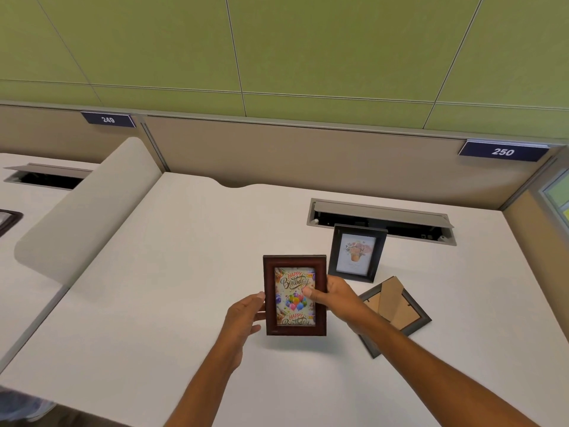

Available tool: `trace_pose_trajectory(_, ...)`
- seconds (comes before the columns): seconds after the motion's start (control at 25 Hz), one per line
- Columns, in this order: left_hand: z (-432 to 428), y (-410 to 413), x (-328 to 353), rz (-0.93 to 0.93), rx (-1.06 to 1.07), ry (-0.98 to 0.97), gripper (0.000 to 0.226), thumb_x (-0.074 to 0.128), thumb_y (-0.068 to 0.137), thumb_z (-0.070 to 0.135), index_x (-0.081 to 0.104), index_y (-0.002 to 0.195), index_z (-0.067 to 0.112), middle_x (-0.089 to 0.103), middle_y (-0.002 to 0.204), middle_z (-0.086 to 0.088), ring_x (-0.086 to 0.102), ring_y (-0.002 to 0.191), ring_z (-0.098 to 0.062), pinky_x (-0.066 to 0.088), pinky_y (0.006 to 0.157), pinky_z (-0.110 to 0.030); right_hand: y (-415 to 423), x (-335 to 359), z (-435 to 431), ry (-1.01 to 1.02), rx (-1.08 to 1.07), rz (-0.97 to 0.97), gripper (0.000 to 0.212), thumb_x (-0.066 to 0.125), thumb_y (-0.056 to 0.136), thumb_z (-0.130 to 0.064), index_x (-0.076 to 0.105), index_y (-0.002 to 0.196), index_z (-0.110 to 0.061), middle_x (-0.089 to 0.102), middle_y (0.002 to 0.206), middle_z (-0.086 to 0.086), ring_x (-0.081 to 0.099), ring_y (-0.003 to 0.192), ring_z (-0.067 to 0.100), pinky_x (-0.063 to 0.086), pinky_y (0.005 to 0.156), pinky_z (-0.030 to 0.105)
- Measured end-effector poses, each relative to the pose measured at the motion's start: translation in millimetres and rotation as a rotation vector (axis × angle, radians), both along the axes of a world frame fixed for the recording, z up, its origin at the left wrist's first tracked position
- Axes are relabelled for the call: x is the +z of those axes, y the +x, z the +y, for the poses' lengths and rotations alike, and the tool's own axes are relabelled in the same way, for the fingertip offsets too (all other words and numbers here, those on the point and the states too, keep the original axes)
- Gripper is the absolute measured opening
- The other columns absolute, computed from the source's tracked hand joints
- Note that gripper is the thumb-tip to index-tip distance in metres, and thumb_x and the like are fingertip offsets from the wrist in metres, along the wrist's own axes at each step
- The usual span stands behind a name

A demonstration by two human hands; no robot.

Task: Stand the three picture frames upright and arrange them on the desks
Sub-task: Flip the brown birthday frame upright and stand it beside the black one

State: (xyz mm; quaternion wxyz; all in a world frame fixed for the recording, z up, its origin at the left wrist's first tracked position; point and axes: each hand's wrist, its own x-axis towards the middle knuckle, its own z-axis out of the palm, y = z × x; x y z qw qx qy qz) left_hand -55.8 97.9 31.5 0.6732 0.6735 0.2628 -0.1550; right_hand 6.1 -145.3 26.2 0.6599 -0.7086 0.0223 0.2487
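Note:
A dark red wooden frame [295,295] with a "Happy Birthday" balloon picture is held upright above the white desk [172,291]. My left hand [244,315] grips its left edge and my right hand [334,295] grips its right edge, thumb on the glass. Behind it, a black frame [356,253] with a flower-pot picture stands upright on the desk. To the right, a third dark frame [395,314] lies face down, its brown cardboard back and stand showing, partly hidden by my right forearm.
An open cable tray [381,220] is sunk into the desk behind the black frame. A curved beige divider [89,208] separates this desk from the left desk, where a dark frame corner [7,218] shows. Partition labels read 249 [107,119] and 250 [502,151].

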Motion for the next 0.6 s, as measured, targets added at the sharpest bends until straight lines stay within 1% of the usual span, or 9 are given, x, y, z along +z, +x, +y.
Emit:
trace_pose_trajectory(0.08, -0.9, -1.3, 1.1, -0.019, -0.004, -0.02, 0.031, 0.057, 0.111, 0.043, 0.081, 0.115, 0.024, 0.086, 0.105, -0.001, 0.08, 0.106, -0.023, 0.062, 0.096, -0.046, 1.1, -0.5, 0.1, 0.026, -0.014, 0.03, 0.04, 0.083, 0.086, -0.043, 0.07, 0.121, -0.03, 0.083, 0.113, -0.008, 0.081, 0.103, 0.015, 0.065, 0.074, 0.025)
trace_pose_trajectory(0.12, -0.8, -2.2, 3.0, -0.028, -0.012, -0.032, 0.032, 0.057, 0.111, 0.043, 0.082, 0.117, 0.024, 0.086, 0.108, -0.002, 0.08, 0.105, -0.023, 0.065, 0.09, -0.042, 1.5, -0.8, 0.6, 0.031, -0.025, 0.045, 0.043, 0.083, 0.084, -0.045, 0.07, 0.122, -0.029, 0.083, 0.113, -0.007, 0.081, 0.103, 0.017, 0.066, 0.076, 0.028)
trace_pose_trajectory(0.2, -1.0, -4.2, 6.0, -0.041, -0.04, -0.041, 0.031, 0.057, 0.111, 0.043, 0.081, 0.121, 0.026, 0.086, 0.111, -0.001, 0.082, 0.103, -0.022, 0.065, 0.081, -0.034, 2.1, -0.6, 2.0, 0.019, -0.051, 0.067, 0.045, 0.081, 0.084, -0.049, 0.069, 0.122, -0.028, 0.084, 0.111, -0.007, 0.082, 0.1, 0.018, 0.067, 0.076, 0.031)
trace_pose_trajectory(0.24, -1.4, -5.1, 6.4, -0.045, -0.048, -0.039, 0.031, 0.057, 0.111, 0.043, 0.081, 0.122, 0.026, 0.086, 0.111, 0.0, 0.083, 0.104, -0.023, 0.065, 0.081, -0.033, 2.3, -0.7, 2.7, 0.009, -0.06, 0.078, 0.043, 0.079, 0.086, -0.049, 0.069, 0.122, -0.028, 0.084, 0.11, -0.007, 0.082, 0.099, 0.018, 0.068, 0.077, 0.033)
trace_pose_trajectory(0.32, -2.1, -5.9, 5.6, -0.054, -0.057, -0.018, 0.03, 0.059, 0.111, 0.041, 0.082, 0.121, 0.024, 0.086, 0.111, -0.001, 0.083, 0.105, -0.024, 0.065, 0.084, -0.036, 3.4, -1.3, 4.1, -0.003, -0.071, 0.098, 0.035, 0.075, 0.092, -0.048, 0.069, 0.12, -0.027, 0.084, 0.108, -0.007, 0.082, 0.097, 0.018, 0.067, 0.078, 0.034)
trace_pose_trajectory(0.44, -1.6, -5.6, 2.6, -0.054, -0.066, 0.047, 0.029, 0.059, 0.111, 0.038, 0.084, 0.115, 0.022, 0.087, 0.104, -0.001, 0.081, 0.1, -0.023, 0.065, 0.091, -0.043, 3.7, -0.8, 5.7, 0.011, -0.079, 0.13, 0.028, 0.071, 0.097, -0.045, 0.069, 0.118, -0.027, 0.085, 0.105, -0.007, 0.083, 0.095, 0.019, 0.066, 0.07, 0.03)
trace_pose_trajectory(0.48, -1.5, -5.4, 2.1, -0.054, -0.067, 0.07, 0.029, 0.06, 0.111, 0.037, 0.084, 0.112, 0.022, 0.087, 0.102, -0.001, 0.08, 0.095, -0.021, 0.064, 0.09, -0.043, 3.6, -0.9, 5.8, 0.013, -0.082, 0.14, 0.027, 0.071, 0.097, -0.044, 0.069, 0.118, -0.027, 0.085, 0.104, -0.006, 0.083, 0.094, 0.019, 0.066, 0.069, 0.029)
trace_pose_trajectory(0.6, -2.4, -4.2, 1.3, -0.058, -0.065, 0.123, 0.028, 0.061, 0.11, 0.033, 0.085, 0.104, 0.022, 0.086, 0.097, -0.001, 0.074, 0.086, -0.017, 0.059, 0.081, -0.036, 3.7, -3.2, 6.6, 0.019, -0.088, 0.162, 0.029, 0.07, 0.097, -0.044, 0.069, 0.119, -0.025, 0.085, 0.104, -0.004, 0.083, 0.094, 0.021, 0.066, 0.067, 0.028)
